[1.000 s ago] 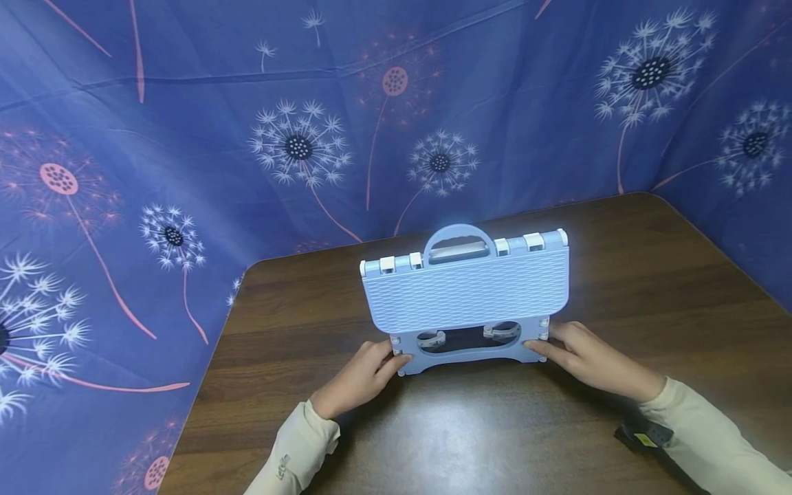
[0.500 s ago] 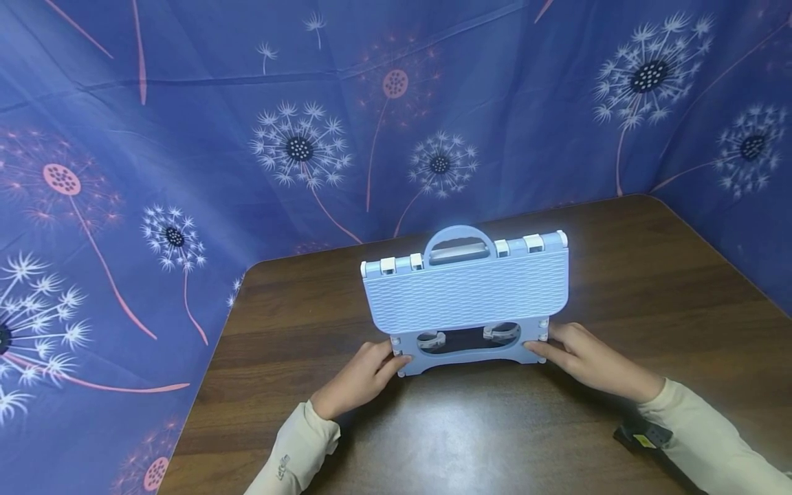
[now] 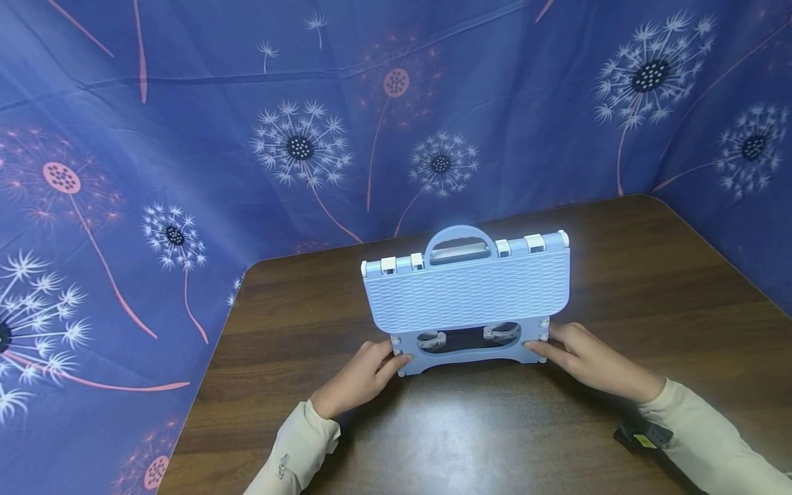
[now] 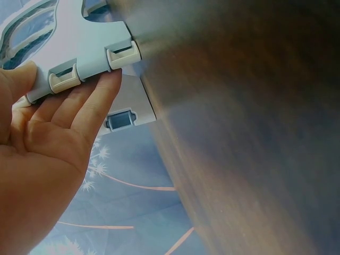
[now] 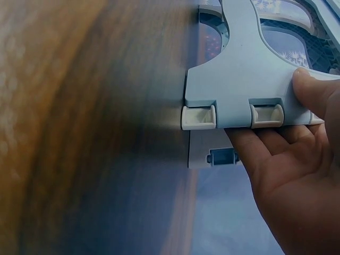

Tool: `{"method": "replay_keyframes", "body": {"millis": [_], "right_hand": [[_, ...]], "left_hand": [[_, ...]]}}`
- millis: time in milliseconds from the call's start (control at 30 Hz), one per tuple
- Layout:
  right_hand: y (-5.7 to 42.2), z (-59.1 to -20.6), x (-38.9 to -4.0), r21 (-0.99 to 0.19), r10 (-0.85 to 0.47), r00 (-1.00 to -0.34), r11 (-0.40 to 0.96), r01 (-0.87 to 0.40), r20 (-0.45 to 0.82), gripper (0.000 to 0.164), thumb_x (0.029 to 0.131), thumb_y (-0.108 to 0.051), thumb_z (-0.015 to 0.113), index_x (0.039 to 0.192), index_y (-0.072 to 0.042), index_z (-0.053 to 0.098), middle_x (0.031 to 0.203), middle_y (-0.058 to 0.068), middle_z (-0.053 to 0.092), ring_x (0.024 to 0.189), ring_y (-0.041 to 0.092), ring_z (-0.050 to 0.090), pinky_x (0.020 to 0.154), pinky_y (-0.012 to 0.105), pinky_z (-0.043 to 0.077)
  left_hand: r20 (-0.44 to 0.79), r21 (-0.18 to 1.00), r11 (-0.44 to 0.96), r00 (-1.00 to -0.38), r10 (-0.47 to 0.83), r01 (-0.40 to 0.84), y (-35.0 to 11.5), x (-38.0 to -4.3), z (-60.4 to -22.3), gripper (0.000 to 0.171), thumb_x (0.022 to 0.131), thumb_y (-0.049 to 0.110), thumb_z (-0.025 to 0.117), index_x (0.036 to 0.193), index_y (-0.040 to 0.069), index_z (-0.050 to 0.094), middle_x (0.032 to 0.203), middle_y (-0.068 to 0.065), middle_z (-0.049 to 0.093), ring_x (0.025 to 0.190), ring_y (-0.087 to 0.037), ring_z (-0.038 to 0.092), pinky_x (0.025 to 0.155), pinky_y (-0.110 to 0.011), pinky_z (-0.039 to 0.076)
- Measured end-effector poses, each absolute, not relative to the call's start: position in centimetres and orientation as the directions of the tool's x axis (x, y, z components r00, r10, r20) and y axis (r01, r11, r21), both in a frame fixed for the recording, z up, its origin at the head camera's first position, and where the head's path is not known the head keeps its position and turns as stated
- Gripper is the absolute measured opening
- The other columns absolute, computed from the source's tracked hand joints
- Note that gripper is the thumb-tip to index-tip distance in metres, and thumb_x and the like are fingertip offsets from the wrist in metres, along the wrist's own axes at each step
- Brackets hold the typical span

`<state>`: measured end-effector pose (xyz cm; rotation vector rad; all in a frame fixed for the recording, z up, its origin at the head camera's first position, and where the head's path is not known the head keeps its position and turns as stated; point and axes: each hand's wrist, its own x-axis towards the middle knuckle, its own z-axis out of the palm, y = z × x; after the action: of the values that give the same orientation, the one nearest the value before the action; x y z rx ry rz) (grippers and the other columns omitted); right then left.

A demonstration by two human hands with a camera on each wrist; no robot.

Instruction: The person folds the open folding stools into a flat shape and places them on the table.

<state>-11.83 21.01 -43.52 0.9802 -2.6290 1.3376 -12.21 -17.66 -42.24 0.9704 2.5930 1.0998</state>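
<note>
A light blue plastic folding stool (image 3: 470, 292) stands on the table in the head view. Its textured top is partly folded, and the carry handle (image 3: 459, 229) points up at the back. My left hand (image 3: 359, 378) grips the left edge of the front leg panel (image 3: 470, 355), thumb on its face and fingers behind. At the opposite edge, my right hand (image 3: 590, 361) holds the panel the same way. Both wrist views show white hinge clips (image 4: 65, 79) along the panel edge, with the rear leg panel (image 5: 204, 146) just beyond it.
The brown wooden table (image 3: 291, 309) reaches back to a blue dandelion-print cloth (image 3: 371, 137) hanging behind and at the sides. A small black device (image 3: 643, 436) with a yellow label sits at the right sleeve.
</note>
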Motion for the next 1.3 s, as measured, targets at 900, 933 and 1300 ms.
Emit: {"method": "replay_keyframes", "body": {"millis": [900, 933, 1300], "right_hand": [[20.86, -43.31, -11.69, -0.717, -0.520, -0.797, 0.424, -0.553, 0.307, 0.024, 0.098, -0.002, 0.061, 0.122, -0.002, 0.059, 0.075, -0.011, 0.051, 0.066, 0.001, 0.048, 0.053, 0.022, 0.043], [20.87, -43.31, -11.70, -0.719, -0.521, -0.797, 0.424, -0.551, 0.305, 0.025, 0.098, -0.002, 0.061, 0.123, -0.002, 0.059, 0.075, -0.009, 0.051, 0.066, 0.001, 0.048, 0.054, 0.022, 0.043], [20.89, -43.26, -11.70, -0.717, -0.527, -0.795, 0.425, -0.552, 0.300, 0.035, 0.099, -0.003, 0.060, 0.133, 0.000, 0.055, 0.080, -0.005, 0.057, 0.070, 0.002, 0.051, 0.057, 0.022, 0.045]], "left_hand": [[0.115, 0.688, 0.511, -0.773, 0.624, 0.515, -17.67, -12.30, -42.43, 0.033, 0.106, 0.031, 0.050, 0.084, 0.007, 0.058, 0.061, 0.013, 0.034, 0.051, 0.003, 0.029, 0.049, -0.017, 0.031], [0.116, 0.688, 0.510, -0.773, 0.624, 0.516, -17.68, -12.30, -42.44, 0.034, 0.106, 0.031, 0.050, 0.084, 0.007, 0.058, 0.061, 0.013, 0.034, 0.051, 0.003, 0.029, 0.049, -0.017, 0.031], [0.121, 0.686, 0.510, -0.772, 0.624, 0.519, -17.69, -12.30, -42.43, 0.034, 0.106, 0.031, 0.050, 0.084, 0.007, 0.058, 0.061, 0.013, 0.034, 0.051, 0.002, 0.029, 0.049, -0.017, 0.031]]}}
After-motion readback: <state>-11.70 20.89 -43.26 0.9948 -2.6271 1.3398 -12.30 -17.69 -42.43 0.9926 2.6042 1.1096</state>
